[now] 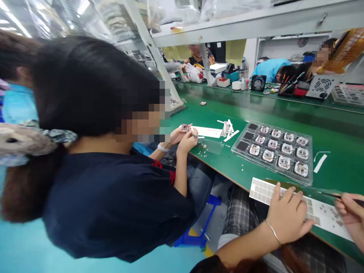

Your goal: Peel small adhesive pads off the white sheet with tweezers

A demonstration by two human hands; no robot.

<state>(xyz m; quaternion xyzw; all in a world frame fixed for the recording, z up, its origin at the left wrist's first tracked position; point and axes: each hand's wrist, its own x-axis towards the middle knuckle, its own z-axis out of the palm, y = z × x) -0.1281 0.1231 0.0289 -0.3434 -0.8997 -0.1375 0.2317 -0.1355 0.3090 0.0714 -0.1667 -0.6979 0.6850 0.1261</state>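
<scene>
My left hand [288,214] lies with spread fingers on a white sheet of small grey adhesive squares [261,189] at the table's front edge. At the right edge of the view, my right hand [351,208] is closed on black tweezers [330,194], their thin tip pointing left above the sheet. Several loose grey pieces lie on the sheet's right part. Behind my hands stands a clear plastic tray [237,148] holding rows of small white-rimmed square parts [284,163]; dark pads fill its left column.
A co-worker [113,197] sits close on my left, holding a small part [186,127] in both hands. White paper strips [207,131] and scraps lie on the green table [216,110]. A shelf beam [256,22] crosses overhead. A blue stool [196,235] stands below.
</scene>
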